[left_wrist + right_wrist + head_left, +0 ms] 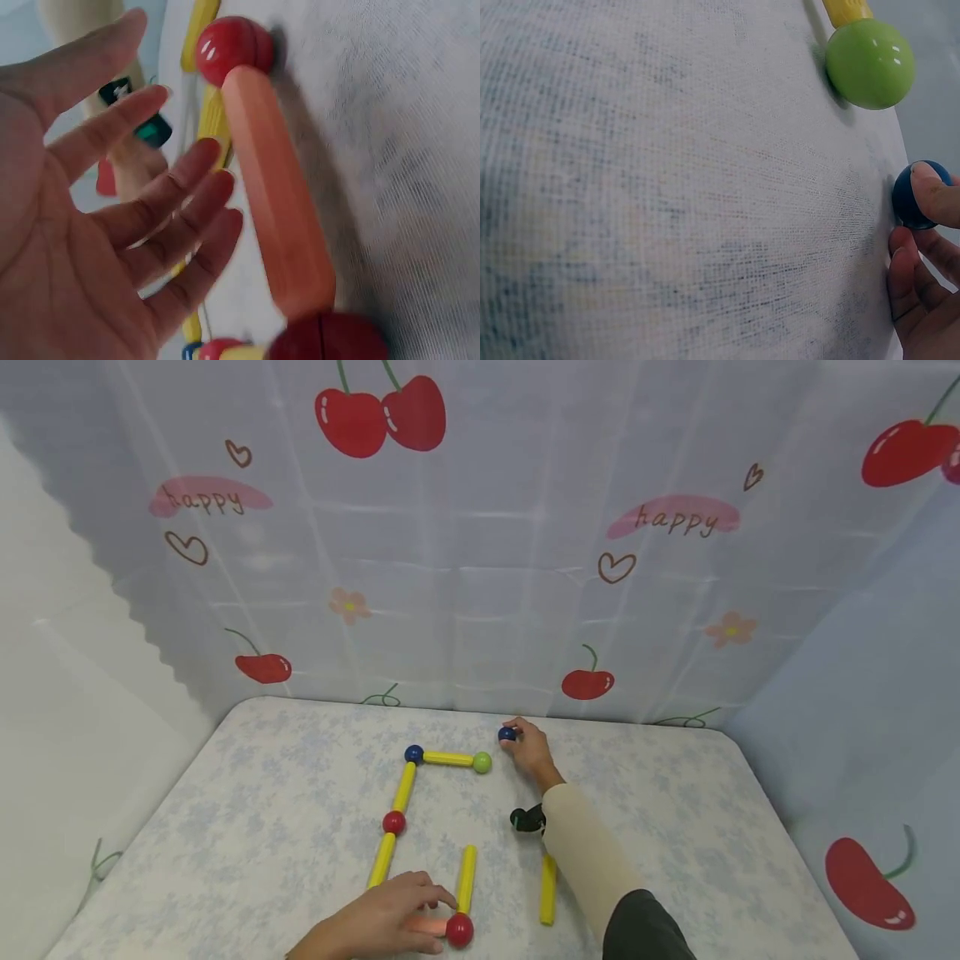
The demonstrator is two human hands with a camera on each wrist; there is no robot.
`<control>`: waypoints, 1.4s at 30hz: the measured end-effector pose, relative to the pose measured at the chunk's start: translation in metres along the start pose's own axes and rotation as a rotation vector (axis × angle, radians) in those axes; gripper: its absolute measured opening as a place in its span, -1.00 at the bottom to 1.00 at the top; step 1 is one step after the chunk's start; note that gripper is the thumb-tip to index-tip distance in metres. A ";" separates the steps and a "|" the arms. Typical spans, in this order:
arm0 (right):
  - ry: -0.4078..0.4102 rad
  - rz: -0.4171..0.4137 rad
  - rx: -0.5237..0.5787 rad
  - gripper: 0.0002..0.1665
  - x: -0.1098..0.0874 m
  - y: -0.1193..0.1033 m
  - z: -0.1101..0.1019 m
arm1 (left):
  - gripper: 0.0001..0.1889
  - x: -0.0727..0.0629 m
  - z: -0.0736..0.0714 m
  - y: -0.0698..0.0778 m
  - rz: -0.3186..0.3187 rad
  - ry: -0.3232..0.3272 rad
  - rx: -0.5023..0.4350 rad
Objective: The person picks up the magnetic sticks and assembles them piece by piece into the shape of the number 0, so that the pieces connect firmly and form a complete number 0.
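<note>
My right hand [532, 753] pinches a dark blue ball [909, 201] between thumb and fingers near the table's far edge. Left of it lies a light green ball [482, 762] at the end of a yellow rod [448, 759]. My left hand [390, 914] is held with fingers spread beside an orange rod [279, 195], palm facing the rod in the left wrist view. That rod joins a red ball [459, 930] to another red ball [326, 341], which my left hand hides in the head view. From the first red ball a yellow rod [467, 877] points away from me.
A second blue ball [414, 754] forms a corner, with a yellow rod [404, 787], a red ball [393, 822] and another yellow rod [382, 858] running toward me. A loose yellow rod [548, 893] lies beside my right sleeve [588, 852]. Cherry-print curtain [480, 635] hangs behind the table.
</note>
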State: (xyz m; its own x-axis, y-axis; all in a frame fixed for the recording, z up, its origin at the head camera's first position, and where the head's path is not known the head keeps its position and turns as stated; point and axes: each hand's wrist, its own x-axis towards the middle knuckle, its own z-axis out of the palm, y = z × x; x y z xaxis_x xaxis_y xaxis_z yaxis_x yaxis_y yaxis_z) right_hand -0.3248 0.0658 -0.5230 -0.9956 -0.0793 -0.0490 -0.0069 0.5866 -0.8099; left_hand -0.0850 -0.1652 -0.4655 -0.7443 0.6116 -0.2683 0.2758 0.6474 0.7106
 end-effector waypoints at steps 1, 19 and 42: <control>-0.006 -0.004 -0.001 -0.60 0.000 0.000 0.001 | -0.63 0.004 0.004 0.002 0.001 -0.025 0.014; -0.011 0.030 -0.023 -0.59 -0.004 -0.002 -0.002 | -0.81 0.032 0.020 -0.007 -0.033 -0.112 -0.276; -0.283 -0.058 0.120 -0.64 -0.044 0.002 -0.034 | -0.82 0.037 0.020 -0.019 0.092 -0.059 -0.237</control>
State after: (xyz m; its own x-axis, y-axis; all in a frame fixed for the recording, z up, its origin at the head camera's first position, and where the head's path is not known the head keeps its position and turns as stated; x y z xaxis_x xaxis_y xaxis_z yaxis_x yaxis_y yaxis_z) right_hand -0.2842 0.0976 -0.5028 -0.9283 -0.3413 -0.1475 -0.0355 0.4762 -0.8786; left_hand -0.1057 -0.1456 -0.5019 -0.6838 0.6930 -0.2284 0.1854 0.4678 0.8642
